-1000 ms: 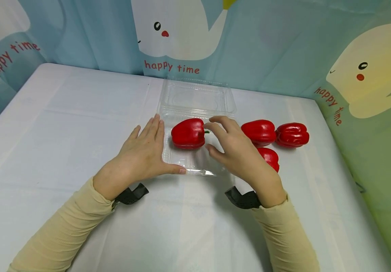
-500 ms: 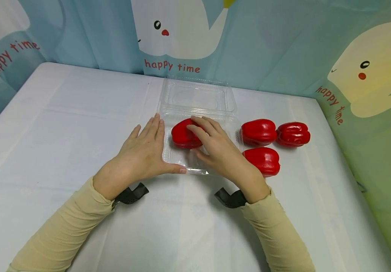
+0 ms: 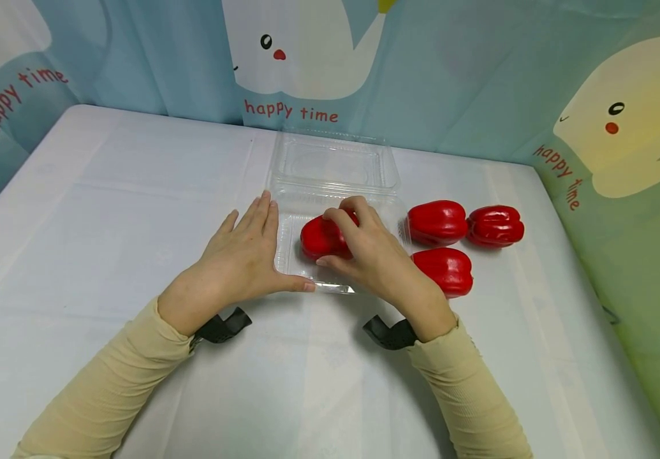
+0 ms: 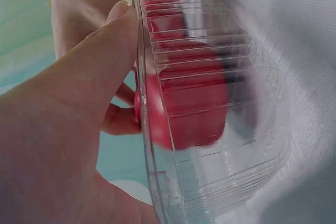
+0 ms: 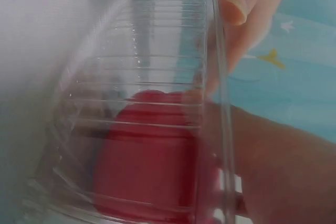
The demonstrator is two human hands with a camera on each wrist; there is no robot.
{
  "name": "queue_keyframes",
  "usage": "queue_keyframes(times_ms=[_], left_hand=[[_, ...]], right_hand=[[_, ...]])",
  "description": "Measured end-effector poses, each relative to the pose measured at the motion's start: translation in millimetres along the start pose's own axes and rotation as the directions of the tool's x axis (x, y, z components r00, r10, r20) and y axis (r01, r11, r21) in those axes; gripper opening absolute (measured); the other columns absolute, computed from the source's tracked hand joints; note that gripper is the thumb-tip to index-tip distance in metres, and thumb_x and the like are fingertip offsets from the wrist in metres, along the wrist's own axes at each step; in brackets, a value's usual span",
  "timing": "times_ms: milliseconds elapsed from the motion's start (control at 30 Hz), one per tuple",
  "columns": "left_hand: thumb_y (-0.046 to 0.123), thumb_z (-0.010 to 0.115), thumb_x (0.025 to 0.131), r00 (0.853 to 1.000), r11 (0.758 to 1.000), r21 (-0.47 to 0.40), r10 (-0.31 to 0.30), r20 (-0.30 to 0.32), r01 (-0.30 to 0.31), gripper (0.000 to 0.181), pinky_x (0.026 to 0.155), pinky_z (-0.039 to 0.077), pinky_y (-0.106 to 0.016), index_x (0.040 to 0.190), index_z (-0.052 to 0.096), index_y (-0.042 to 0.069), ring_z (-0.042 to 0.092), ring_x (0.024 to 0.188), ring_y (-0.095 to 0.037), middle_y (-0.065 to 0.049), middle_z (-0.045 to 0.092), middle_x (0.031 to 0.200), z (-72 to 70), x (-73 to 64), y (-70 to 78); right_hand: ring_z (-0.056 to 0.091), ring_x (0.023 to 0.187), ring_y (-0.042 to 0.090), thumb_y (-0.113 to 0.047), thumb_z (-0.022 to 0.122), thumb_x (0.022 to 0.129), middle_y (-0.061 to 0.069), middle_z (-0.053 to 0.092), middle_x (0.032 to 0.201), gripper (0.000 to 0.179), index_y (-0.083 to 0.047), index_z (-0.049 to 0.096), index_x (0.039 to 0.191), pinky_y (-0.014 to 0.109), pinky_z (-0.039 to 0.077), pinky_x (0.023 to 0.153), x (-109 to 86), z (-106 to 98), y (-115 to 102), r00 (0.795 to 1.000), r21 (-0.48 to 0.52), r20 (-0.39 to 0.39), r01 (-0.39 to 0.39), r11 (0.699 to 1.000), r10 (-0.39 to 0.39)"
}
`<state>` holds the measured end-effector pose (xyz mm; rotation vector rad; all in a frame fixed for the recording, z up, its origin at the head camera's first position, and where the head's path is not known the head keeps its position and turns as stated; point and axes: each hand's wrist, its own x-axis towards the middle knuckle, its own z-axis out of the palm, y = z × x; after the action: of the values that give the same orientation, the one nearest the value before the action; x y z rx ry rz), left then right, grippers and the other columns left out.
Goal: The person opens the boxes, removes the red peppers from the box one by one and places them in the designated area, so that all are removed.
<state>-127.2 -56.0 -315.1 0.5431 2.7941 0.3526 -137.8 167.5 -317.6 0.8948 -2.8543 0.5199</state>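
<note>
A red bell pepper (image 3: 319,239) lies in the base of a clear plastic clamshell box (image 3: 291,264). My right hand (image 3: 372,248) grips it from the right, thumb on the near side and fingers over the far side. Its stem end is hidden under that hand. Along the box's left rim my left hand (image 3: 238,255) rests with straight fingers, the thumb lying on the front rim. Through the ribbed wall of the box, the left wrist view shows the pepper (image 4: 194,103) inside, and the right wrist view shows the pepper (image 5: 149,166) too.
Right of the box lie three more red peppers: one by its edge (image 3: 437,223), a glossier pepper (image 3: 495,227) beyond, and a nearer pepper (image 3: 447,271) partly behind my right wrist. The box's open lid (image 3: 335,162) lies toward the printed curtain (image 3: 450,76) behind the white table.
My right hand has come left over the pepper in the box and closed round it. That pepper has shifted slightly right and nearer. The left hand stays put.
</note>
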Motion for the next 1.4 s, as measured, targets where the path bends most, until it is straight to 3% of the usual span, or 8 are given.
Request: queue_keyframes(times_ms=[200,500,700,833,1200,1400], left_hand=[[0.087,0.057,0.072,1.0,1.0,0.0,0.002,-0.001,-0.002,0.135,0.124,0.008,-0.058,0.157,0.003,-0.004,0.001,0.156,-0.032,-0.017,-0.005,0.167,0.4,0.3,-0.1],[0.087,0.056,0.072,1.0,1.0,-0.001,-0.001,0.006,0.001,0.135,0.124,0.008,-0.058,0.157,0.003,-0.004,0.001,0.156,-0.032,-0.017,-0.006,0.167,-0.2,0.1,-0.3],[0.088,0.055,0.072,1.0,1.0,0.0,0.0,0.004,0.0,0.135,0.124,0.008,-0.058,0.157,0.003,-0.004,0.001,0.156,-0.032,-0.018,-0.006,0.166,-0.5,0.0,-0.7],[0.088,0.055,0.071,1.0,1.0,0.003,-0.003,0.004,0.003,0.136,0.124,0.008,-0.058,0.157,0.003,-0.004,0.001,0.156,-0.031,-0.017,-0.007,0.166,-0.5,-0.1,-0.3],[0.088,0.055,0.071,1.0,1.0,0.008,-0.004,0.0,0.004,0.136,0.124,0.008,-0.057,0.157,0.003,-0.004,0.001,0.156,-0.031,-0.018,-0.006,0.166,-0.7,0.2,0.4],[0.089,0.054,0.071,1.0,1.0,0.007,-0.009,0.004,0.009,0.136,0.124,0.008,-0.056,0.157,0.003,-0.004,0.001,0.156,-0.03,-0.017,-0.006,0.167,-0.7,0.1,1.0]], right_hand=[[0.052,0.114,0.025,-0.028,0.083,0.08,0.012,0.05,0.124,0.058,-0.011,0.051,0.125,0.04,0.058,0.088,-2.4,-5,-1,0.999,-0.022,0.031,-0.044,0.999,0.045],[0.052,0.108,0.03,-0.03,0.079,0.084,0.013,0.047,0.121,0.057,-0.015,0.057,0.134,0.045,0.059,0.08,-8.0,-18,-1,0.984,-0.105,0.136,-0.097,0.99,0.111],[0.051,0.123,0.033,-0.023,0.079,0.081,0.013,0.052,0.134,0.058,-0.011,0.057,0.134,0.048,0.056,0.091,-7.6,-19,0,0.981,-0.135,0.16,-0.089,0.987,0.111],[0.049,0.128,0.032,-0.024,0.08,0.081,0.011,0.056,0.133,0.062,-0.009,0.055,0.135,0.048,0.053,0.097,-7.5,-18,1,0.975,-0.143,0.194,-0.078,0.987,0.106],[0.053,0.115,0.031,-0.024,0.083,0.078,0.011,0.056,0.125,0.059,-0.014,0.06,0.132,0.048,0.052,0.094,-9.3,-17,4,0.974,-0.144,0.202,-0.075,0.987,0.104],[0.051,0.124,0.034,-0.022,0.082,0.077,0.01,0.058,0.128,0.058,-0.009,0.06,0.13,0.054,0.047,0.102,-9.1,-17,4,0.977,-0.161,0.191,-0.06,0.985,0.09]])
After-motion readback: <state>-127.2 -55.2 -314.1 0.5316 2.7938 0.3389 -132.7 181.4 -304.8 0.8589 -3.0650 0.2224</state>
